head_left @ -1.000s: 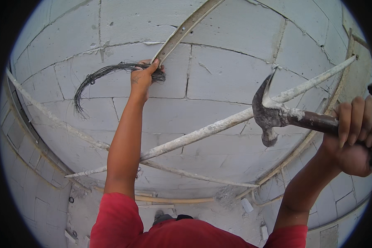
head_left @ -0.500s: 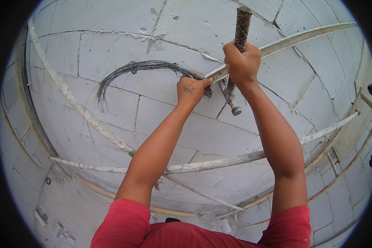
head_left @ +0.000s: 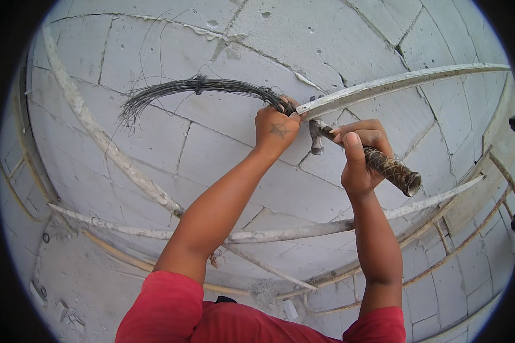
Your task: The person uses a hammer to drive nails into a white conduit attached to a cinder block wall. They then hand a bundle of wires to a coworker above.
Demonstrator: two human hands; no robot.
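The hammer (head_left: 388, 167): where was it in the head view?

"In the right hand (head_left: 361, 167), whose fingers were wrapped firmly around the handle. The hammer's head sat by the near end of the metal strip (head_left: 406, 83), partly hidden behind it. Whether the two touched, I couldn't tell."

"What had changed?"

"Half a second earlier the handle stood nearly upright, butt toward the top of the view; by this moment it sloped down to the right. A second earlier the hammer was off at the right, well apart from the strip."

"And the left hand (head_left: 277, 130)?"

"It stayed clamped around the wire bundle (head_left: 229, 87), which arched out leftward in front of the block wall (head_left: 292, 40). The strip's end lay against that hand or just beside it; I couldn't say which. The two hands were near each other but apart."
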